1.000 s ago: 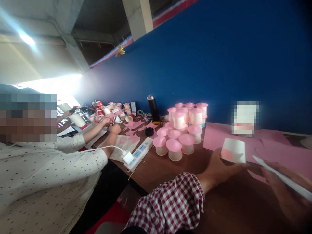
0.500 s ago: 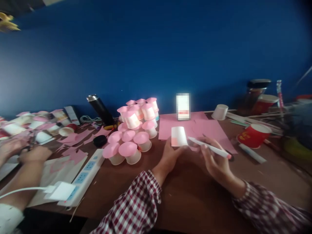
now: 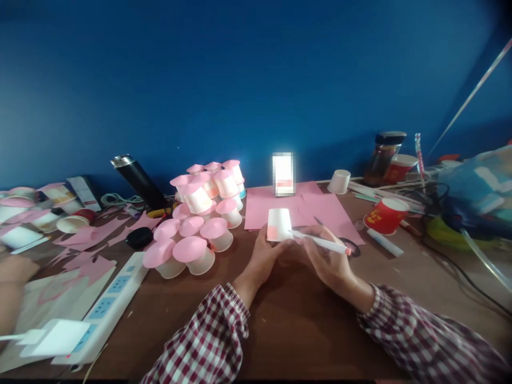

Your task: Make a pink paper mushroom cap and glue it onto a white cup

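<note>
In the head view, my left hand (image 3: 264, 261) is closed around a white paper cup (image 3: 280, 220), held upside down with a pink patch on its lower left side. A white marker (image 3: 326, 244) with a pinkish end is pinched in my right hand (image 3: 330, 266). Its tip is at the right side of the cup; whether it touches cannot be made out. Pink paper sheets (image 3: 258, 208) lie just behind the cup. Left of my hands stand several upturned cups with pink cone tops (image 3: 191, 249), some of them stacked.
A power strip (image 3: 116, 298) with a white charger (image 3: 56, 337) runs along the left, near another person's hand (image 3: 16, 282). A black flask (image 3: 140, 181) leans behind. To the right are a red paper cup (image 3: 386, 216), a white cup (image 3: 339, 182) and a jar (image 3: 384, 160).
The view has turned to the right, so most things sit further left. The marker's tip has come closer to the cup. Both hands keep their hold.
</note>
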Demonstrator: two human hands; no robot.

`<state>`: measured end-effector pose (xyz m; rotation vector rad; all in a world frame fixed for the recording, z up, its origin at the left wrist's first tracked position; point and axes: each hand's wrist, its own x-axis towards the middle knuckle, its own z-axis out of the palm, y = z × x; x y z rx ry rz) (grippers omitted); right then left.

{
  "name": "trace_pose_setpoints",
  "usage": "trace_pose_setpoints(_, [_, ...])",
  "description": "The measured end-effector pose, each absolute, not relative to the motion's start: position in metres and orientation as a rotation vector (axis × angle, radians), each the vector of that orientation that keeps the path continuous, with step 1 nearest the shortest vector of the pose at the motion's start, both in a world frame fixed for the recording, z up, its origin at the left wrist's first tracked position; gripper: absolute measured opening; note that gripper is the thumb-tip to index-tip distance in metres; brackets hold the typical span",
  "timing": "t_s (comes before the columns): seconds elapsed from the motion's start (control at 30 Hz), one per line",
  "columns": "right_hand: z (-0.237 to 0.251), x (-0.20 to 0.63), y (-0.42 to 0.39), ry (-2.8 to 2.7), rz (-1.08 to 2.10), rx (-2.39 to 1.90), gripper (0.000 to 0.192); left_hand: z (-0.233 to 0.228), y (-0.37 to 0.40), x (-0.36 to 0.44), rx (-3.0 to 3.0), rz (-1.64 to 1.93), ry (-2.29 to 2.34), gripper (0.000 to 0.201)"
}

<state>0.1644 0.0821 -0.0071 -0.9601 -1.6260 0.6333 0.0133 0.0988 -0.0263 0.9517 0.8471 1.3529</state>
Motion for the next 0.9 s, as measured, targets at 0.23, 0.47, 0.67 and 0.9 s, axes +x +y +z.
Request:
trace_pose_setpoints(0.23, [-0.0111,0.1641,0.0820,-1.581,0.694,-0.963,0.011,-0.0259,0.0974,0.0118,1.050,1.304,0.854,0.056])
trace_pose_setpoints(0.47, [-0.0109,0.1640,0.0839,-1.556,0.629,-0.937,0.014,-0.0206,0.0954,0.0143,1.099,1.303,0.859,0.060])
trace_pose_setpoints(0.67, [-0.0056,0.1634,0.0826,-1.559,0.614,-0.810,0.020,-0.0213,0.0945,0.0142,1.093,1.284,0.833,0.058])
trace_pose_setpoints(0.9, [-0.0077,0.1644,0.0839,-1.597,0.665,-0.853,0.019,-0.0169,0.0924,0.0137,1.157,1.276,0.875,0.061])
